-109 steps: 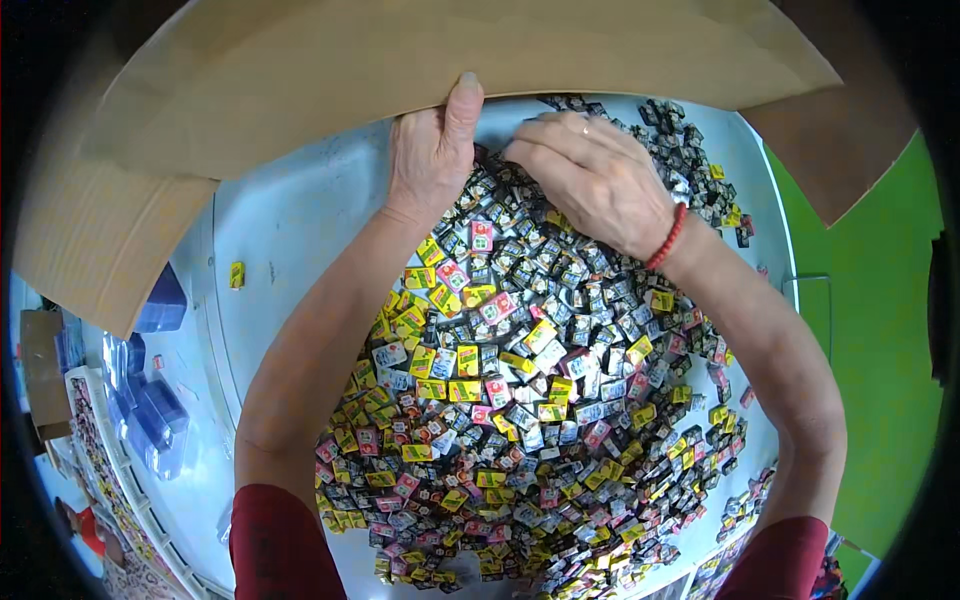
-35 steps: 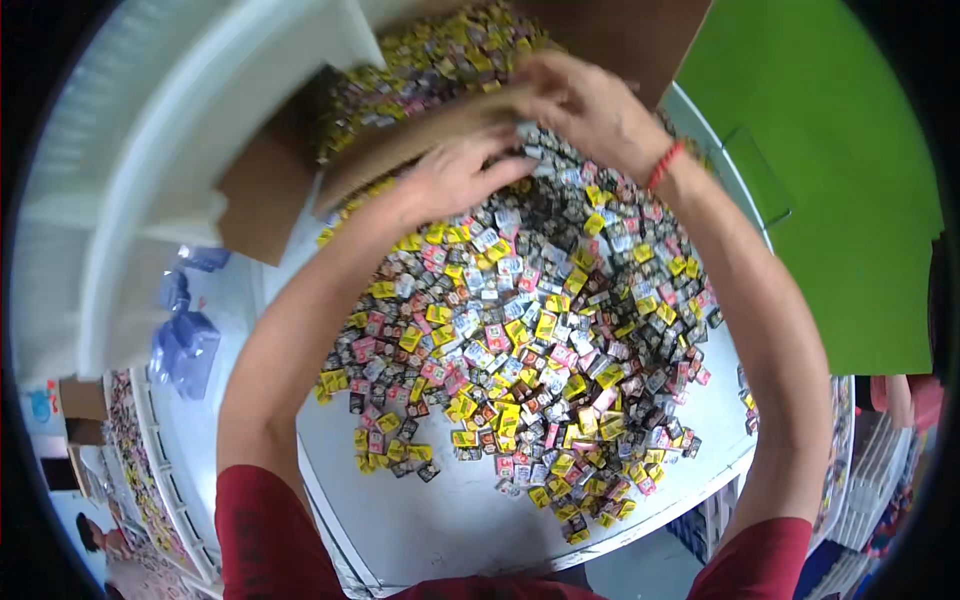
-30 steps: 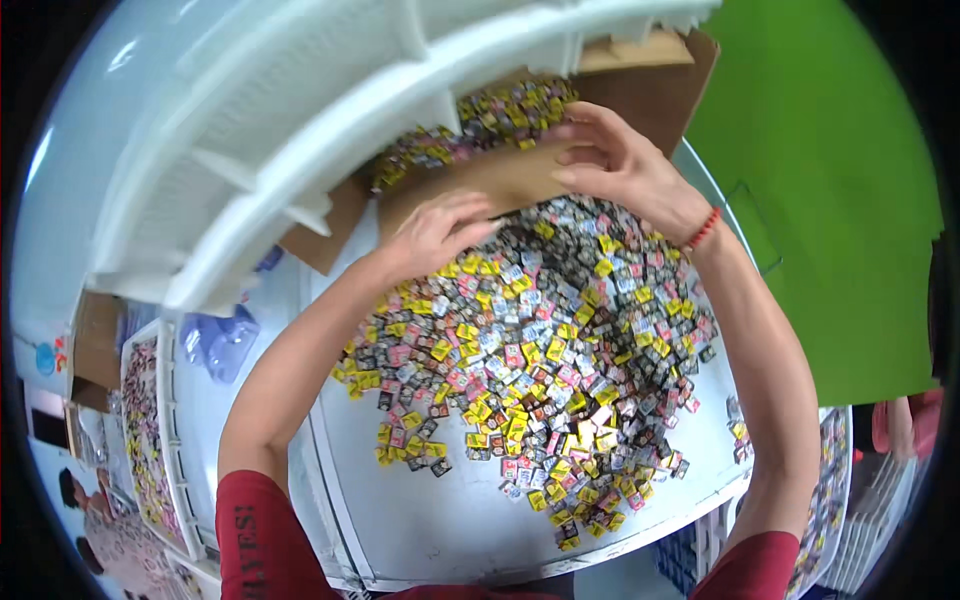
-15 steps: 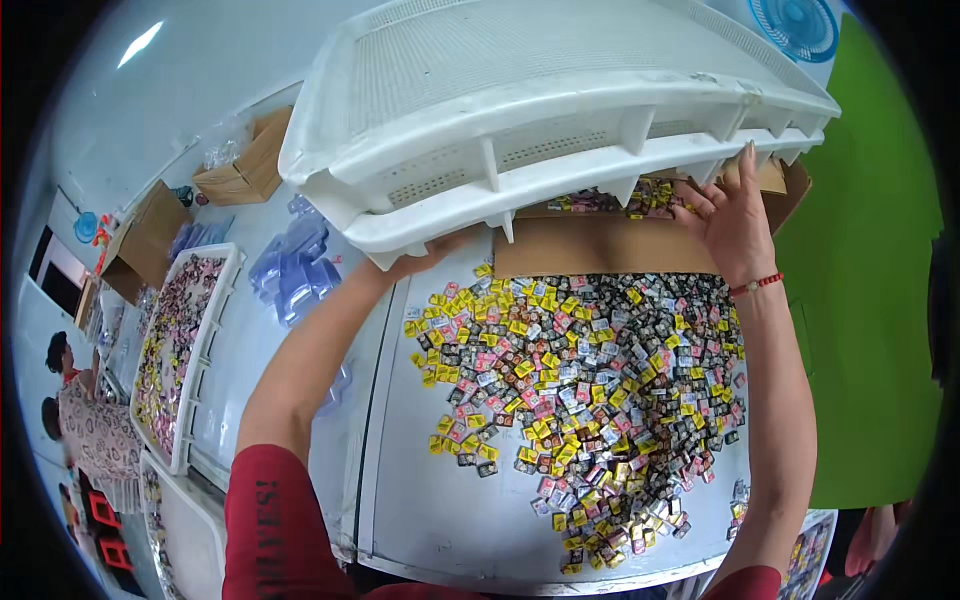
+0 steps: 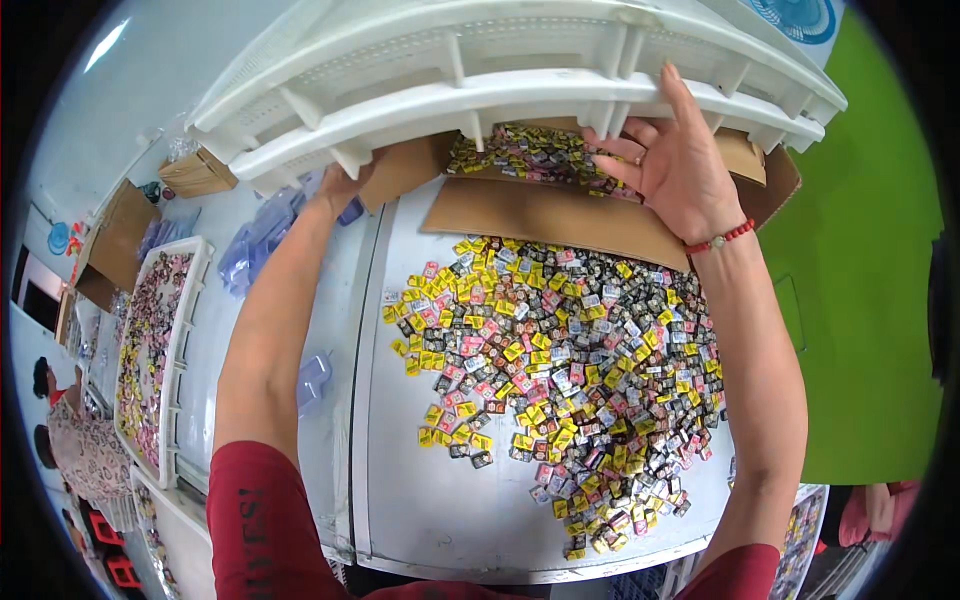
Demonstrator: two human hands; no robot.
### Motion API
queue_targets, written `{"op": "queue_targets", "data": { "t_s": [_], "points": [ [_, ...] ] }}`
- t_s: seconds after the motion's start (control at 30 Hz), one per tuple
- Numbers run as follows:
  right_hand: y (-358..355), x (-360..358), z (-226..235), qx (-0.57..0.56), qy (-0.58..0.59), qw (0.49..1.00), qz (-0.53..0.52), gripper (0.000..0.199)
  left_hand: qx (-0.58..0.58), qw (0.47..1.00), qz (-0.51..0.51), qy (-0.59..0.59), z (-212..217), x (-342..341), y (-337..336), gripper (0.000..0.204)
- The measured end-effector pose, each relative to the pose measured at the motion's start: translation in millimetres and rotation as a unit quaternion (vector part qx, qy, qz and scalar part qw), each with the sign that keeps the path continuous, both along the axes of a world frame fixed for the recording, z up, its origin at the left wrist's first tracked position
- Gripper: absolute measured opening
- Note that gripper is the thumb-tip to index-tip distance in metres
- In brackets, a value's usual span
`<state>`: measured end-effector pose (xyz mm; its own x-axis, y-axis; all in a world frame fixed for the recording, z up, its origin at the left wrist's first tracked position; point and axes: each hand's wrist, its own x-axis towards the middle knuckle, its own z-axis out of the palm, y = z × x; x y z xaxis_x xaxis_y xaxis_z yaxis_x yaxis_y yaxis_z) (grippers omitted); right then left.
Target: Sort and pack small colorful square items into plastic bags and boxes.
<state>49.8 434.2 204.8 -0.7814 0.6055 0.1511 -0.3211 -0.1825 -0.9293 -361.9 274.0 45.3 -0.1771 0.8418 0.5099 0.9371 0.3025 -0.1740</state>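
Observation:
A large white plastic tray [image 5: 545, 100] is raised above the far side of the table, its ribbed outer wall facing me. My left hand [image 5: 345, 185] grips the tray's lower edge at the left, its fingers partly hidden beneath. My right hand [image 5: 675, 170], with a red bead bracelet at the wrist, supports the tray's lower edge at the right, thumb up against the wall and fingers bent underneath. Below the tray stands an open cardboard box [image 5: 550, 215] holding many small wrapped pieces [image 5: 540, 155]. Nearer me, a wide pile of similar yellow, pink and black pieces [image 5: 560, 370] covers the table.
Left of the table's seam lie clear bluish plastic containers [image 5: 255, 240]. Farther left stand a white tray [image 5: 190, 330] full of small pieces and cardboard boxes [image 5: 110, 245]. Another person [image 5: 85, 430] is at the far left. A green surface [image 5: 860, 330] borders the right.
Both hands have carried the white tray leftward and tipped it, so its inner floor is now mostly out of sight. More of the cardboard box and its contents shows.

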Motion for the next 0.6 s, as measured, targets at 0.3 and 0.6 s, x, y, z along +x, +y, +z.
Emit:
{"op": "queue_targets", "data": {
  "t_s": [0.3, 0.6],
  "points": [
    [-4.8, 10.4, -32.4, 0.109, -0.076, 0.991, 0.005, 0.052, 0.019, 0.937, -0.057, -0.343, 2.1, 101.8, -17.5, 0.045],
    [83.1, 14.1, -204.4, 0.559, -0.483, 0.621, -0.263, 0.063, -0.135, 0.957, 0.062, -0.248, -51.4, 92.8, 68.5, 0.075]
  ]
}}
